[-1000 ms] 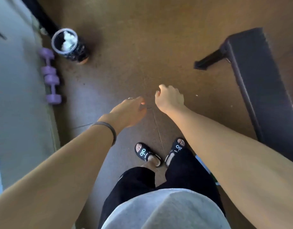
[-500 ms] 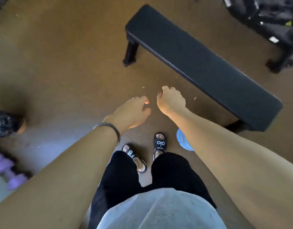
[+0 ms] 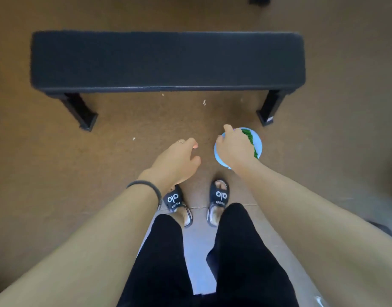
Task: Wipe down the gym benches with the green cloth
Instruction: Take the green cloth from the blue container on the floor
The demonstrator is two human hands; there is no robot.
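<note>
Brown speckled gym flooring (image 3: pixel 46 173) fills the view, with a long black padded flat bench (image 3: pixel 166 59) standing crosswise ahead on black metal legs, a few pale crumbs scattered on the floor just in front of it. Nearer, the left hand (image 3: pixel 179 160), a dark band on its wrist, hangs over the floor with fingers loosely curled and holding nothing. Just to its right, the right hand (image 3: pixel 233 147) hovers over a round light-blue bowl (image 3: pixel 219 159) sitting on the floor near the bench's right leg; its fingers look loosely bent and close together, but whether they touch anything I cannot tell. Inside that bowl, along the right side, lies the crumpled green cloth (image 3: pixel 250 140), mostly hidden by the hand, showing only as a folded, wrinkled dark-green strip, possibly damp. Below, two black slide sandals (image 3: pixel 174 200) stand close to the bowl. The likely risks are a careless step or a tug on the cloth tipping the bowl, and a dripping cloth wetting the floor rather than cleaning the padded top.
</note>
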